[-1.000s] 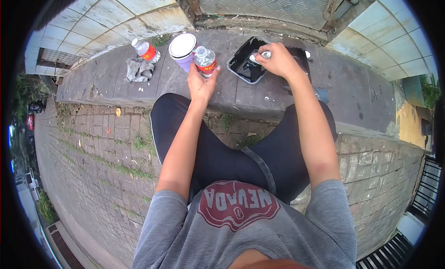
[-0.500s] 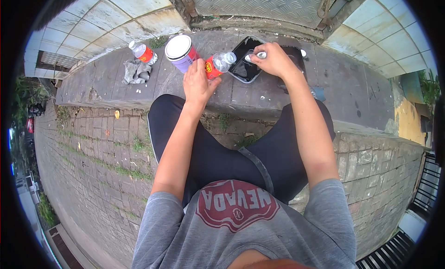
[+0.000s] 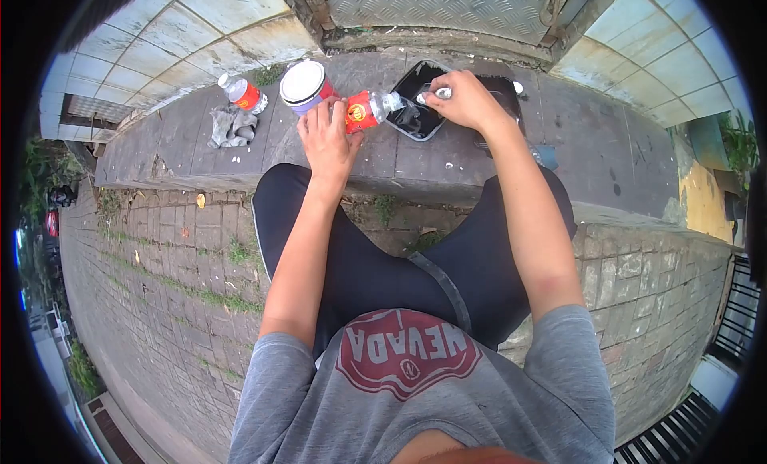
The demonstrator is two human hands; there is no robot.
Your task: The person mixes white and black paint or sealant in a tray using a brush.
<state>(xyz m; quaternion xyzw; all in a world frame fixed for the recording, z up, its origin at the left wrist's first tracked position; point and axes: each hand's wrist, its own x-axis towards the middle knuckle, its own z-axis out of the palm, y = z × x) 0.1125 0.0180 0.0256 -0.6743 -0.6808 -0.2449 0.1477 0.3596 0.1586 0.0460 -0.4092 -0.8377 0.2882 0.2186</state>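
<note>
My left hand is closed round a clear plastic bottle with a red and yellow label. The bottle leans to the right, its open neck at the left rim of a black tray. Whether liquid runs from it is hard to tell. Over the tray, my right hand pinches a small whitish thing whose kind I cannot make out. Behind my left hand stands a purple can with a white lid, next to the held bottle.
A second red-labelled bottle and a crumpled grey cloth lie at the left on the stone ledge. A dark object sits right of the tray. A metal plate door and tiled walls are behind.
My left hand has shifted slightly left and tipped the bottle further over towards the tray. My right hand has moved a little left, still pinching the whitish thing.
</note>
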